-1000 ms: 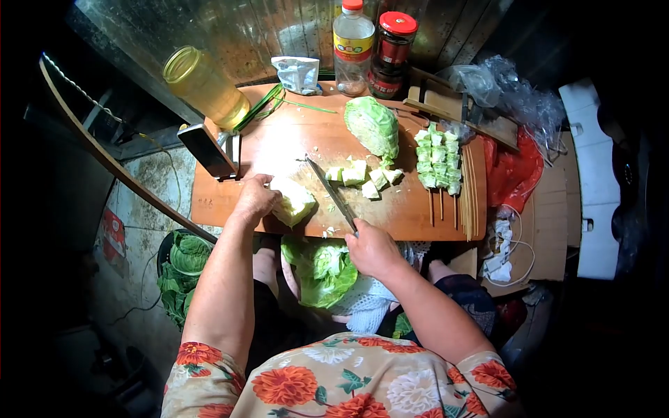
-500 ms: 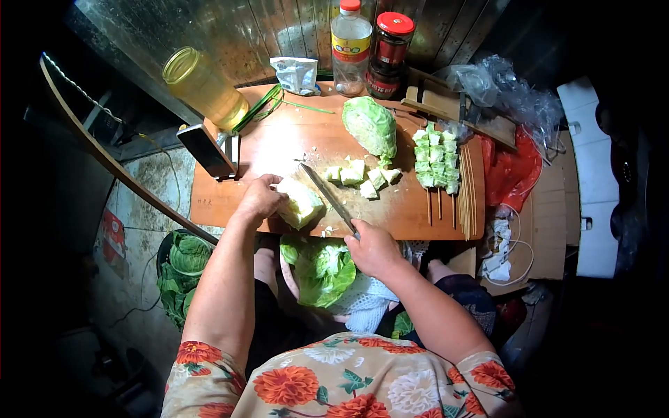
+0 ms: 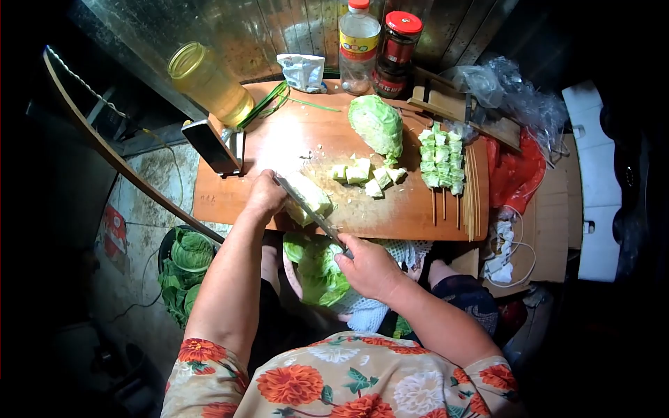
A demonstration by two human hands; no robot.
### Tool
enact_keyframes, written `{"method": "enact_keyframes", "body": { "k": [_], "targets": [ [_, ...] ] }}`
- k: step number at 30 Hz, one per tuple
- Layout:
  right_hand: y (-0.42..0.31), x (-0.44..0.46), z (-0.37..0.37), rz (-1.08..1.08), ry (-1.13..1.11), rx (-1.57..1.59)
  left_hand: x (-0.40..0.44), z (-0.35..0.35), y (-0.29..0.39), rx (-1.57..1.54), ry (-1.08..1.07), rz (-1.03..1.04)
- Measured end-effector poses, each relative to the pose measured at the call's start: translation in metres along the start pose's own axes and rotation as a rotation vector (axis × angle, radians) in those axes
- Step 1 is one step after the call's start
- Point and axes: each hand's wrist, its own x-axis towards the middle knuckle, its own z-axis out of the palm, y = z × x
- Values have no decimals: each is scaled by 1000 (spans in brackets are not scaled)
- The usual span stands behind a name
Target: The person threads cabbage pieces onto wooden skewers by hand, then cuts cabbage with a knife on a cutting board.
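My left hand (image 3: 267, 194) is closed around the far left end of a pale cabbage piece (image 3: 315, 198) on the wooden board (image 3: 397, 224). In my right hand (image 3: 369, 266) is the handle of a knife (image 3: 311, 213). Its blade lies across the top of the piece, with the tip close to my left fingers; how deep it sits I cannot tell. Several cut cabbage chunks (image 3: 359, 170) lie to the right. Behind them rests a larger green cabbage piece (image 3: 377, 125). Cabbage skewers (image 3: 442, 161) lie beside bare bamboo sticks (image 3: 472, 195) at the board's right.
A phone (image 3: 212, 148) stands at the board's left, near a leaning jar of yellowish liquid (image 3: 214, 90). A bottle (image 3: 358, 52) and red-lidded jar (image 3: 401, 42) stand at the back. Cabbage leaves (image 3: 317, 268) fill a basin below the front edge. More cabbages (image 3: 189, 251) sit at lower left.
The knife has moved left, from beside the cabbage piece to over it. My left hand has shifted slightly on the piece, which is turned a little. The whole view has shifted slightly.
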Motion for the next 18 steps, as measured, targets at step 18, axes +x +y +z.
{"method": "enact_keyframes", "body": {
  "k": [18],
  "targets": [
    [1,-2,-1,26,46,74,-33,1,19,427,-418,-337]
  ]
}}
